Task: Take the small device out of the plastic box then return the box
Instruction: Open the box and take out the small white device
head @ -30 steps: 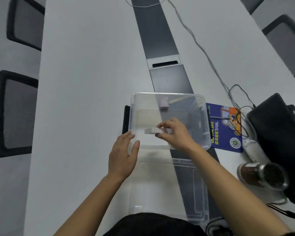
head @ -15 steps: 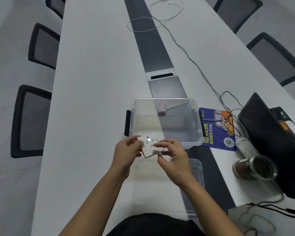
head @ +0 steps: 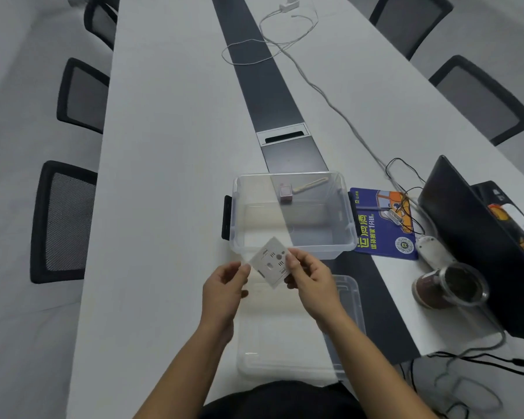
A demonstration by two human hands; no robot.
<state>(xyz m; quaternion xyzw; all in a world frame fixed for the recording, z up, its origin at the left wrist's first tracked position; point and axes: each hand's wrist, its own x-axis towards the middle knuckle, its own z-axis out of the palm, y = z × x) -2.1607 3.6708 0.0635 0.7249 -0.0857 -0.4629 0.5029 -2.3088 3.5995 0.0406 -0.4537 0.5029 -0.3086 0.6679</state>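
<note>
The small device [head: 271,261], a flat white square panel with slots and a dark dot, is held tilted above the table just in front of the clear plastic box [head: 344,192]. My right hand [head: 310,279] pinches its right edge with thumb on top. My left hand [head: 226,287] is loosely curled, its fingertips just at the device's left corner without a clear grip. The box stands open on the white table, black latches on both sides. A small pinkish item [head: 286,193] and a pale stick [head: 310,184] stay inside it. The box's clear lid [head: 297,337] lies flat under my hands.
Right of the box lie a blue printed pad [head: 378,234], a white mouse [head: 431,249], a glass jar [head: 449,287] and a black laptop [head: 472,237] with cables. A white cable [head: 324,95] runs up the table. Black chairs [head: 64,222] line the left side.
My right hand lifted the device out of the box and drew it toward me. My left hand joined it, then loosened to the device's left corner.
</note>
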